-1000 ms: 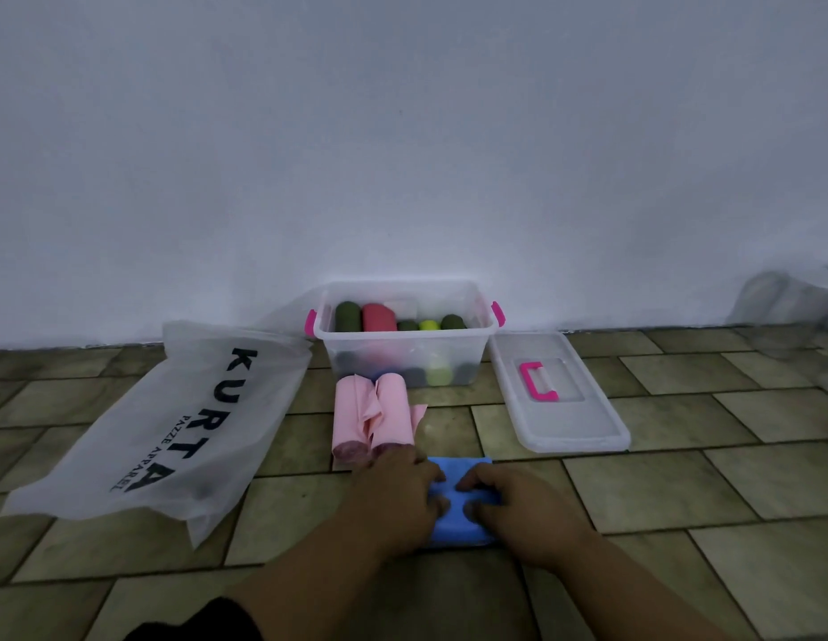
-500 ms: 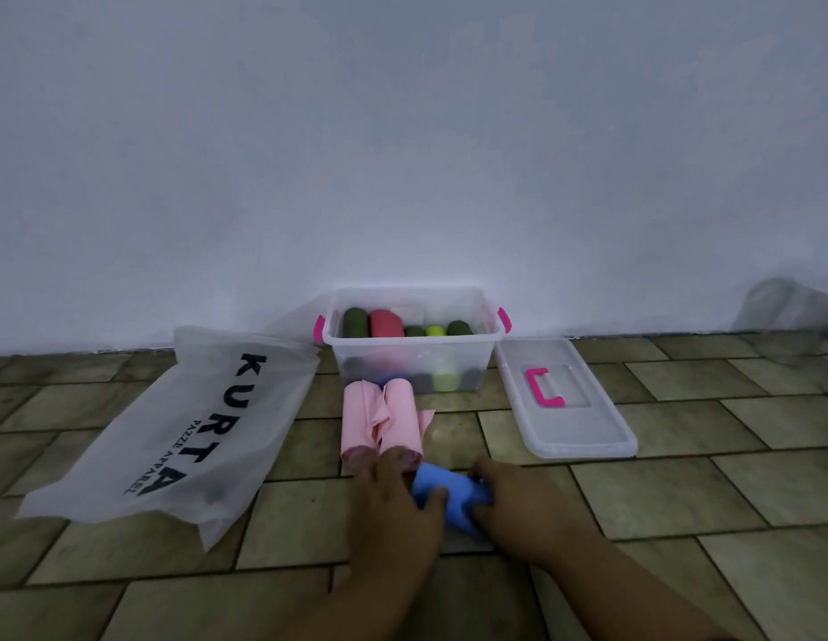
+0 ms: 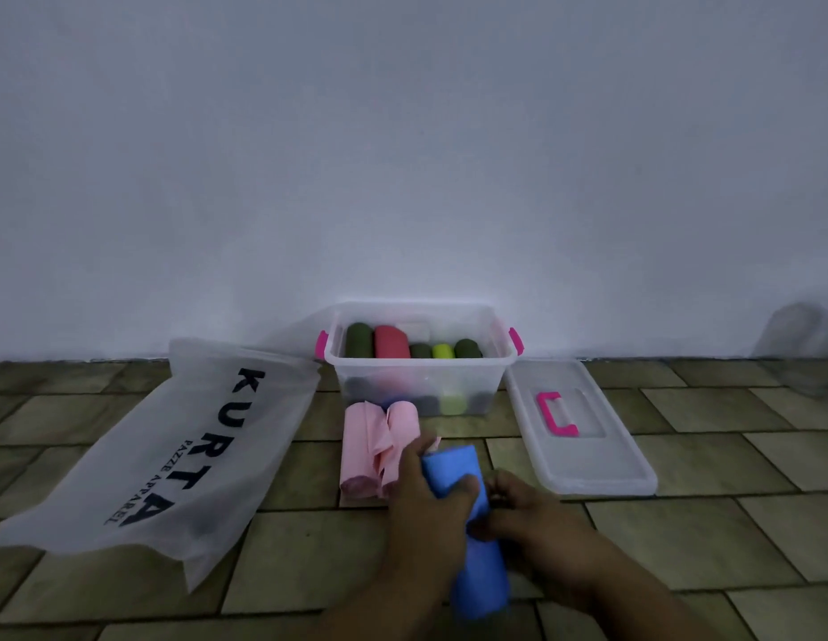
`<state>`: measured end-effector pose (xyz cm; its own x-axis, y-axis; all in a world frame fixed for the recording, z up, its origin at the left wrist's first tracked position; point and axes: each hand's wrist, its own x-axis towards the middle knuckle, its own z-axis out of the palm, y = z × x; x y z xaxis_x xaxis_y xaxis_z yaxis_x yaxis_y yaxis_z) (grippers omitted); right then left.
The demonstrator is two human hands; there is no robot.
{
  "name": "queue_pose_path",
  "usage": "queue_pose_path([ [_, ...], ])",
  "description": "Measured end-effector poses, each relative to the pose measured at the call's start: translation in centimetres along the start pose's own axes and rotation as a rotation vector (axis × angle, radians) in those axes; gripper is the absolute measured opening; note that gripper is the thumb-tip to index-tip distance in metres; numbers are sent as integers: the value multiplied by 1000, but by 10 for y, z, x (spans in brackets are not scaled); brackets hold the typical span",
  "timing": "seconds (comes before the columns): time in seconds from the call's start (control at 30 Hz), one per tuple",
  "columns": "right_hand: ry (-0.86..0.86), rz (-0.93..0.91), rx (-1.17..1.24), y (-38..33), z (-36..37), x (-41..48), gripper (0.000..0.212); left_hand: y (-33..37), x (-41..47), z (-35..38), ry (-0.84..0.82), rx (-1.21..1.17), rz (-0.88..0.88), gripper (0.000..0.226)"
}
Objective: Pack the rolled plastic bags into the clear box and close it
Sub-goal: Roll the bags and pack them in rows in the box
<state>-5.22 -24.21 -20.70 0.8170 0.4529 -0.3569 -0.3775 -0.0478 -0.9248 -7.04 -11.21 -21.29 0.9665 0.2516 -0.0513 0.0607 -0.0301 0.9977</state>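
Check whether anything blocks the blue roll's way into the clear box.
The two pink rolled plastic bags lie on the floor before the open clear plastic box, partly between it and the blue rolled plastic bag in the left hand and right hand. They lie low; lifting over should clear them.

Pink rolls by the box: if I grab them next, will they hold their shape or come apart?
Probably floppy: the pink rolls have loose flaps standing out between them, so they may unroll unless gripped whole. Likely light, being thin plastic. Lying lengthwise toward the box, they could roll sideways if nudged.
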Motion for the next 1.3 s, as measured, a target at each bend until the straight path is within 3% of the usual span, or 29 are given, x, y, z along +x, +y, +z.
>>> queue_pose_path([
  [0.13,52,-133,-43,-62,-7,24,21,45,58,-16,-70,223,179,65],
  [0.2,209,-204,-71,-94,-17,53,19,58,101,-34,39,528,226,65],
  [0.3,517,-333,-142,-132,-25,110,28,60,155,-61,121,1021,86,83],
  [0.4,704,-279,-438,-151,-20,158,41,46,177,-70,34,1102,-76,92],
  [0.47,634,-127,-674,-153,-11,183,51,37,182,-71,25,1101,-71,92],
  [0.57,410,73,-991,-154,5,201,46,31,181,-72,44,1107,-35,91],
  [0.73,196,172,-1386,-159,26,204,42,29,181,-69,35,1139,-64,88],
  [0.83,189,145,-1506,-155,31,203,46,30,181,-69,33,1132,-62,88],
  [0.93,313,48,-1452,-144,24,211,44,30,179,-70,27,1125,-38,87],
  [1.03,672,-381,-1091,-130,19,192,25,27,173,-76,36,1098,38,81],
  [1.1,725,-635,-912,-113,24,158,10,15,154,-86,37,1093,186,74],
  [1.13,694,-664,-872,-100,27,139,14,5,141,-89,55,1121,321,68],
  [1.2,568,-518,-917,-64,35,113,20,-20,112,-90,48,1197,514,56],
  [1.23,493,-382,-966,-45,38,106,23,-30,102,-91,-40,1226,503,54],
  [1.3,367,-160,-1006,-14,44,104,45,-46,89,-90,-249,1296,310,63],
])
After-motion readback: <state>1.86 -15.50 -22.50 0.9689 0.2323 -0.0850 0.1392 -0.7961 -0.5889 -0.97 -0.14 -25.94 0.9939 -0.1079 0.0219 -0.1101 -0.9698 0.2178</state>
